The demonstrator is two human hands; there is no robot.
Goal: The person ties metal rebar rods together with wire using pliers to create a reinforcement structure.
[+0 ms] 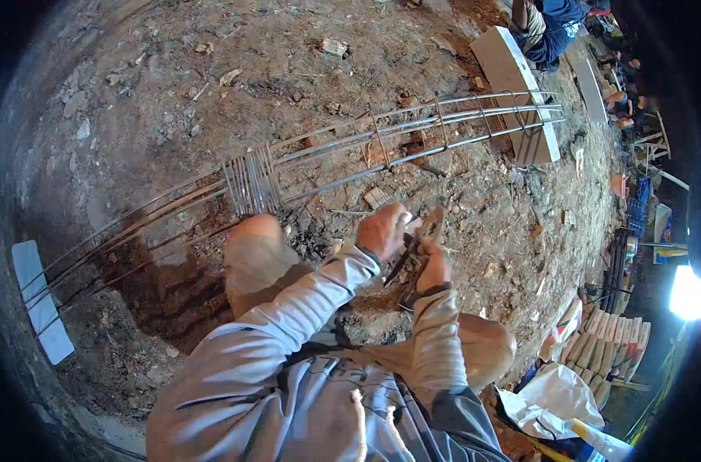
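Observation:
My left hand (383,231) is closed, its fingers pinched at the top of a dark tool; a small pale thing shows at the fingertips. Beside it my right hand (433,268) is wrapped round the tool (400,266), which looks like pliers with dark handles. Both hands are close together above the dirt between my knees. Beyond them lies a long rebar cage (342,142) with square ties spaced along its right part. A tight bundle of metal stirrups (250,182) sits round its bars near my left knee.
A pale block (512,85) lies under the cage's right end, a white board (42,300) under its left end. A person (554,31) is at the upper right. Stacked sacks (608,346), white sheeting (550,396) and a bright lamp (689,292) are on the right.

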